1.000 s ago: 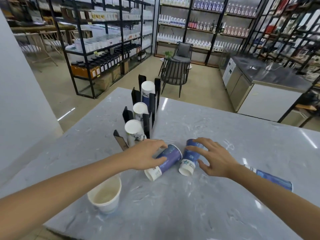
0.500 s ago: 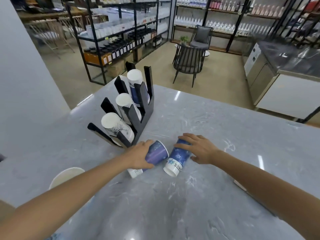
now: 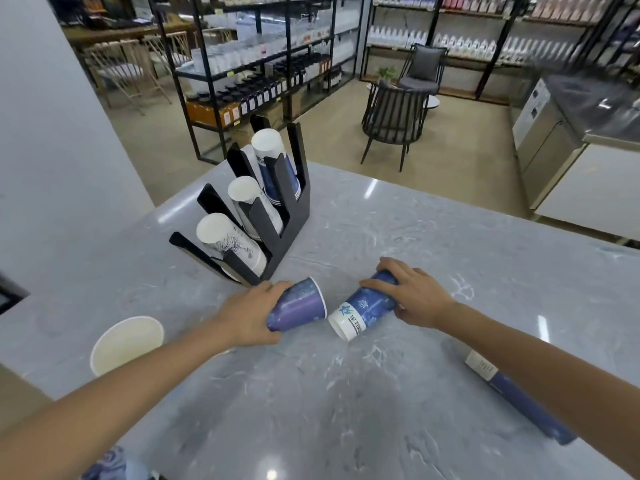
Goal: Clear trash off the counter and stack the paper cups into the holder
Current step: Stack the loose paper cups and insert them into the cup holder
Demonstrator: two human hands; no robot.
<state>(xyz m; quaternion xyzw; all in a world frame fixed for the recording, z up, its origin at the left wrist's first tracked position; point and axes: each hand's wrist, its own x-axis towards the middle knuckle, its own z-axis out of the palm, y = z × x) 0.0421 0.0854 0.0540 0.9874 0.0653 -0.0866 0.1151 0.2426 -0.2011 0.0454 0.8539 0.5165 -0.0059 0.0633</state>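
My left hand (image 3: 249, 315) grips a purple paper cup (image 3: 298, 306) on its side, rim pointing right, just above the grey marble counter (image 3: 346, 393). My right hand (image 3: 412, 294) closes over a blue paper cup (image 3: 363, 308) lying on the counter, its white end toward me. Both cups sit just in front of the black cup holder (image 3: 273, 233), which holds three slanted stacks of white and blue cups.
A white paper cup (image 3: 126, 342) stands upright at the left near the counter edge. A long blue stack of cups (image 3: 519, 398) lies under my right forearm. A blue patterned object (image 3: 110, 465) shows at the bottom left. Beyond the counter are shelves and a chair.
My left hand has tilted the purple cup up so its rim points right. My right hand has closed further over the blue cup. My head has moved closer and lower.
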